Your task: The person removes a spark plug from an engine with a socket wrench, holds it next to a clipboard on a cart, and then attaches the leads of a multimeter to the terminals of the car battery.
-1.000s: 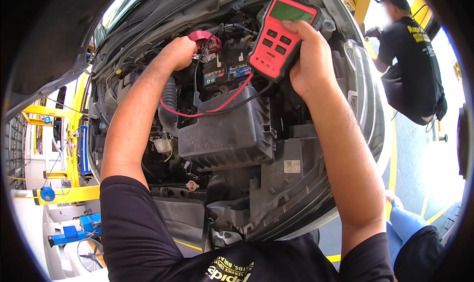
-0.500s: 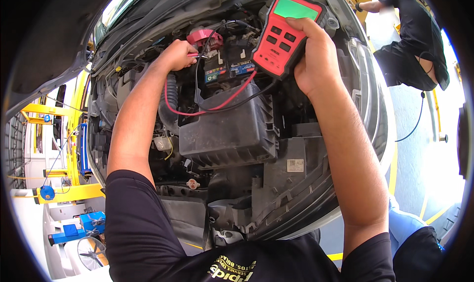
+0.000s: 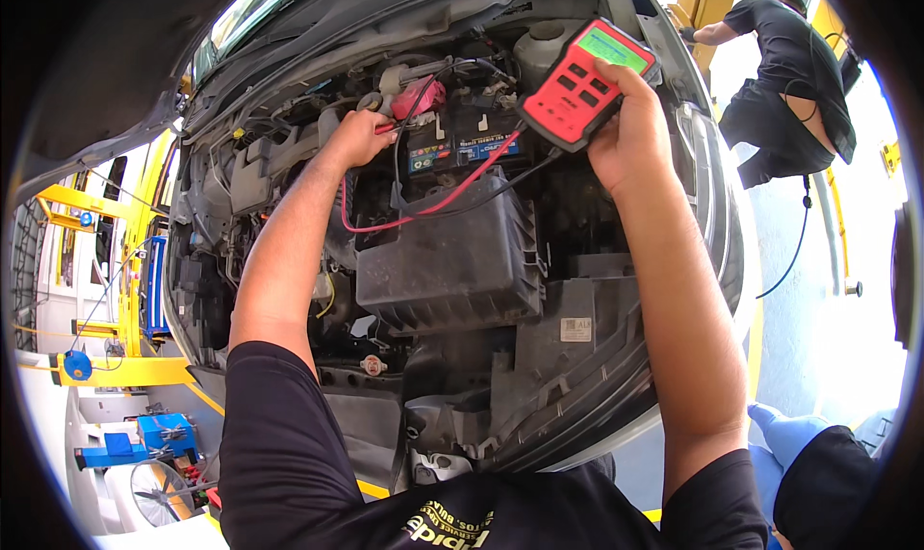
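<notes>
In my right hand (image 3: 626, 131) is a red and black battery tester (image 3: 577, 88) with a lit green screen, my thumb lying by the screen's lower edge. A red cable (image 3: 452, 196) and a black cable (image 3: 500, 190) run from its lower end over the engine bay. My left hand (image 3: 364, 138) is closed on a red clamp (image 3: 387, 127) beside the car battery (image 3: 462, 138). The clamp's jaws are hard to make out. Just beyond that hand, a red terminal cover (image 3: 418, 98) sits at the battery's far left.
A black air filter box (image 3: 448, 256) lies between my forearms. The raised hood (image 3: 96, 78) fills the upper left. At the right, a person in dark clothes (image 3: 789, 88) bends beside a yellow post. Another person's blue-clad part (image 3: 789, 425) shows lower right. A fan (image 3: 159, 492) stands lower left.
The tester has moved down and to the right in view, and text now shows on its screen. My left hand appears slightly lower and farther right, still on the clamp.
</notes>
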Motion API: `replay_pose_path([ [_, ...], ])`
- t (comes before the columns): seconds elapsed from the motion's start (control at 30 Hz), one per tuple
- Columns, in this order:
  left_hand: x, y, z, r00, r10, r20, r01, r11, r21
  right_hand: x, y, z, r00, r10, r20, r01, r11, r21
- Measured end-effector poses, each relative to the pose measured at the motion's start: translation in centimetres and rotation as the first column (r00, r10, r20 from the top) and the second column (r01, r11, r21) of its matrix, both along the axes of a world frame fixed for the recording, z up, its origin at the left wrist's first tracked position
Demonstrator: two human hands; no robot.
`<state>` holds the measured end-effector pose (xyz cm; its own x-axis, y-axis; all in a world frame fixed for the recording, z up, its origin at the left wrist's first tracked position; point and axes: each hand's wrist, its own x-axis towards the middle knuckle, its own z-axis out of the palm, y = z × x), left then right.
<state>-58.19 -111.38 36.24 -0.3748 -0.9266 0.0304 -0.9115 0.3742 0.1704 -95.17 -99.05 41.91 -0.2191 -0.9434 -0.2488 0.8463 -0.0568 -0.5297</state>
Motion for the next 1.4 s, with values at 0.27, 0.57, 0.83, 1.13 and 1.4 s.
replay_pose_path([
  [0.27, 0.1, 0.1, -0.9, 0.997, 0.063, -0.043, -0.062, 0.998, 0.011, 0.5, 0.0, 0.1, 0.997, 0.004, -0.08, -0.007, 0.999, -0.042],
  [0.57, -0.8, 0.4, -0.9, 0.994, 0.105, 0.029, -0.106, 0.994, 0.033, 0.6, -0.1, -0.2, 0.99, -0.069, -0.119, 0.069, 0.998, -0.002],
  [0.83, 1.0, 1.1, 0.5, 0.987, 0.108, -0.121, -0.102, 0.993, 0.05, 0.3, -0.2, -0.5, 0.988, 0.031, -0.148, -0.048, 0.992, -0.114],
  [1.13, -8.3, 19.8, 15.9, 0.911, -0.188, -0.367, 0.099, 0.964, -0.249, 0.8, 0.2, -0.1, 0.948, 0.051, -0.313, -0.133, 0.96, -0.247],
  [1.4, -16.1, 36.7, 21.7, 0.585, -0.674, -0.45, 0.528, 0.739, -0.42, 1.6, 0.0, -0.8, 0.919, -0.003, -0.395, -0.159, 0.912, -0.378],
])
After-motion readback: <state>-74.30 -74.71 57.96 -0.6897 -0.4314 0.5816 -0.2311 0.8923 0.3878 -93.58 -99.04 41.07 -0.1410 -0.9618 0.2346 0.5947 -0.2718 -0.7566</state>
